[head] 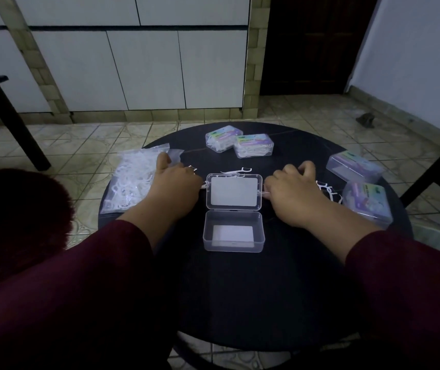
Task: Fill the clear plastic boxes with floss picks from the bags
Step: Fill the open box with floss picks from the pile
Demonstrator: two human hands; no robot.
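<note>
An open clear box (233,212) lay at the middle of the round dark desk (240,289), its lid folded back flat and its tray empty, nearer the person. The left hand (176,186) rested at the lid's left edge, fingers curled over a white floss pick (205,186) that poked out beside the box; its thumb reached toward a bag of floss picks (130,180) lying at the desk's left rim. The right hand (290,190) sat at the lid's right edge with fingers bent, seemingly pinching a pick, with loose picks (328,190) just beyond it. Two filled boxes (238,142) stood at the far side, touching, and two more boxes (360,182) at the right.
</note>
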